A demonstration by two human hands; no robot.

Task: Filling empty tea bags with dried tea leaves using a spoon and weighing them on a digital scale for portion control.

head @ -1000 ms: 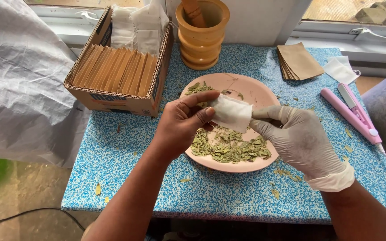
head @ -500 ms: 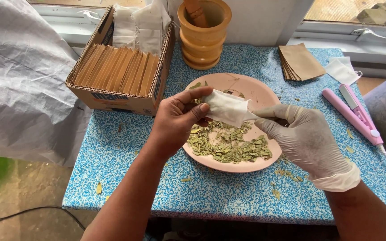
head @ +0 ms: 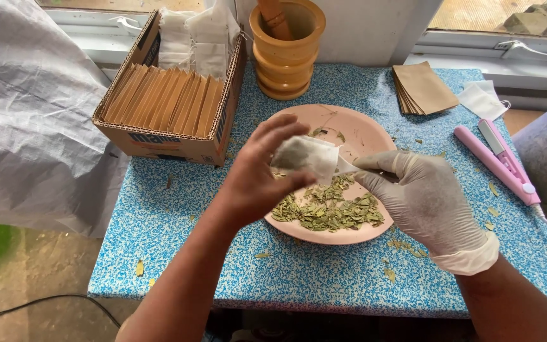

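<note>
The bare left hand (head: 254, 177) has its grip closed on a small white filter pouch (head: 305, 158), fingers on the far side and thumb on the near side, so the pouch hangs with its open end turned right toward the other hand. The gloved right hand (head: 422, 199) is clenched around something thin and pale whose tip meets the pouch's right edge; what the tool is cannot be told, since the glove hides most of it.

Both hands sit directly above the pink plate (head: 343, 136), probably so that anything falling from the pouch lands back on it. The heap of dried green leaf pieces (head: 327, 212) lies on the plate's near half, just under the pouch and within short reach of the right hand.

Farther out on the blue speckled bench (head: 178, 221), loose leaf bits are scattered near the plate. At far left stands a cardboard box (head: 159, 142) with brown envelopes filed upright and white pouches behind them. A wooden mortar with pestle (head: 286, 47) stands beyond the plate. At far right lie a stack of brown envelopes (head: 422, 88), spare white pouches (head: 482, 101), and a pink sealing iron (head: 498, 164), all clear of the working spot.
</note>
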